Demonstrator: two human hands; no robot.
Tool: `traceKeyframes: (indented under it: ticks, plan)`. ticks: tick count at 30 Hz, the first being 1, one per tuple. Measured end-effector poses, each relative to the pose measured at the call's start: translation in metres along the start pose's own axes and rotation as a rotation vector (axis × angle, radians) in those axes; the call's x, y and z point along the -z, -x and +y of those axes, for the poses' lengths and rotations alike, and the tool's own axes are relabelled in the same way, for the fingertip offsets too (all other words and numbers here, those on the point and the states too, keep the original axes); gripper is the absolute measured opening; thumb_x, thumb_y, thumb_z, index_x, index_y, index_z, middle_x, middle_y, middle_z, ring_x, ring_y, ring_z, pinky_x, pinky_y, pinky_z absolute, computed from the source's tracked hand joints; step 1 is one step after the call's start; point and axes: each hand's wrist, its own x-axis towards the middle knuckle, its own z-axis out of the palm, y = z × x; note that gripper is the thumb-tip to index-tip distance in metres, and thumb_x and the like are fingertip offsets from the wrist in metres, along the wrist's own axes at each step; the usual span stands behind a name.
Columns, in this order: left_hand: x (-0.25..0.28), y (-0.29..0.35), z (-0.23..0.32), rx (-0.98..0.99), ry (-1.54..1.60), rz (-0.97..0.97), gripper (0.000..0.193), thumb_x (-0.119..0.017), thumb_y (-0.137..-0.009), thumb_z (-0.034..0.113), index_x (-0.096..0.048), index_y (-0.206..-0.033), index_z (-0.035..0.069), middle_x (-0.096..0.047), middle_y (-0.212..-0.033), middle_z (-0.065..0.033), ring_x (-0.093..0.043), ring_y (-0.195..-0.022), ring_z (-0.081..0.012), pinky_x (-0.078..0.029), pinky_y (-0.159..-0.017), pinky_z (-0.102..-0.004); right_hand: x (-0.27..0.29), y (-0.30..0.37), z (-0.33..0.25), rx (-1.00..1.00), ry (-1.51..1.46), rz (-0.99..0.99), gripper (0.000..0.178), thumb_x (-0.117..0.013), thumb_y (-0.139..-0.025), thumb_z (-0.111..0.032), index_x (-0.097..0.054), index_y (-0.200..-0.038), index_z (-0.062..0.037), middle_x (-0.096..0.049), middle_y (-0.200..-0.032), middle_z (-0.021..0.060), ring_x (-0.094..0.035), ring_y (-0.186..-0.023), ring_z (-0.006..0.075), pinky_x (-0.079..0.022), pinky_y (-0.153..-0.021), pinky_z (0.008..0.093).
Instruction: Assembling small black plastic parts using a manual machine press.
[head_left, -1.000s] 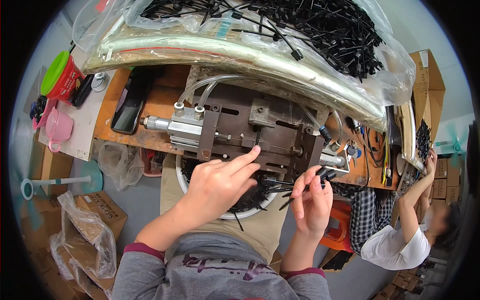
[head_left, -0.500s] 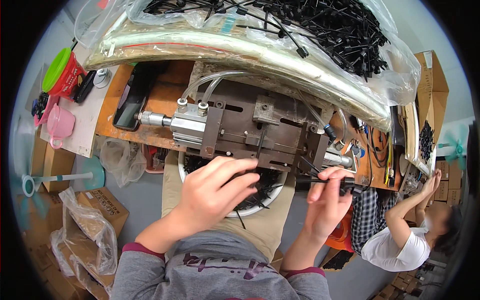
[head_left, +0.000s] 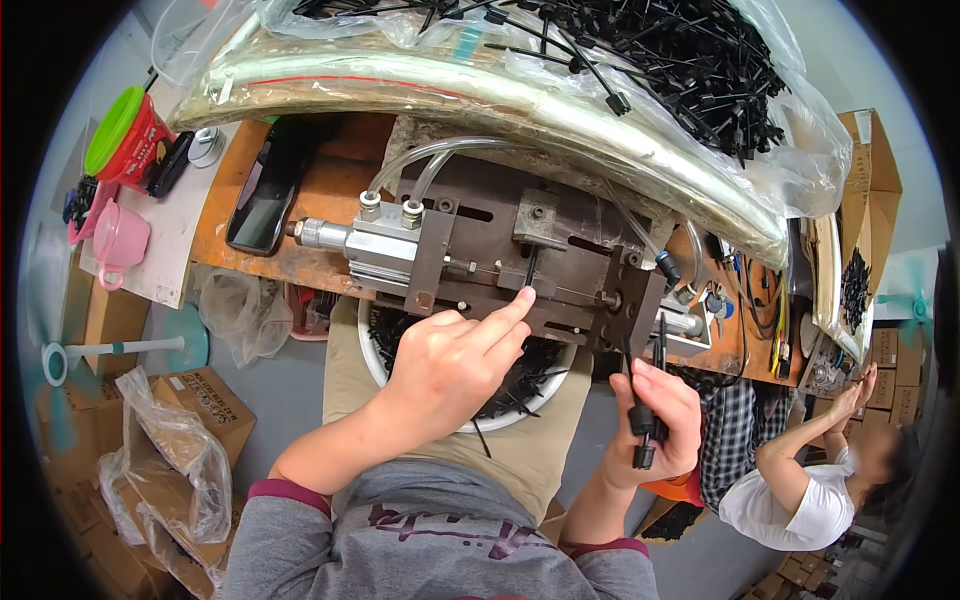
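Observation:
With its index finger stretched out, my left hand [head_left: 447, 368] reaches to the lower end of a slim black rod [head_left: 530, 268] seated upright in the middle of a dark metal fixture [head_left: 480, 215]. Its other fingers are loosely bent, and I see nothing gripped in them; the thumb is hidden. To the right, in front of the fixture, my right hand [head_left: 668, 415] is closed around a few black plastic rods with thick ends [head_left: 641, 425]. Their thin ends point up. Below the fixture, a white tub [head_left: 368, 352] between my legs holds more black pieces, partly covered by my left hand.
A silver air cylinder [head_left: 383, 255] with clear hoses is mounted at the fixture's left. Behind it lies a big plastic bag [head_left: 480, 95] heaped with black rods. A phone [head_left: 262, 205] and a pink cup [head_left: 120, 240] stand left. A co-worker [head_left: 800, 490] sits at right.
My left index finger has moved forward and right onto the rod in the fixture. My right hand has lowered slightly and turned its rods from slanting to nearly upright.

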Motion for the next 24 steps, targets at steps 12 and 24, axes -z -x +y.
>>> traceKeyframes:
  ticks: [12,24]
  plan:
    - [0.022,0.005,0.016,0.051,0.659,0.114,0.030,-0.080,-0.068,0.001,-0.070,-0.097,0.000,-0.069,-0.091,-0.0103,-0.068,-0.075,-0.0207,-0.056,-0.064,-0.0287,-0.018,0.007,-0.004,0.249,0.149,-0.141,0.030,-0.075,-0.064,0.006,-0.073,-0.093,0.0034,-0.069,-0.097,0.0137,-0.068,-0.075,0.0236,-0.056,-0.062,0.0297]
    - [0.001,0.002,0.008,-0.035,-0.053,-0.004,0.024,-0.072,-0.072,0.007,-0.067,-0.093,-0.001,-0.064,-0.123,-0.0128,-0.063,-0.073,-0.0198,-0.050,-0.067,-0.0297,-0.012,0.016,0.005,0.056,-0.027,-0.054,0.028,-0.070,-0.079,0.011,-0.058,-0.102,0.0025,-0.069,-0.097,0.0249,-0.073,-0.082,0.0316,-0.060,-0.070,0.0340]
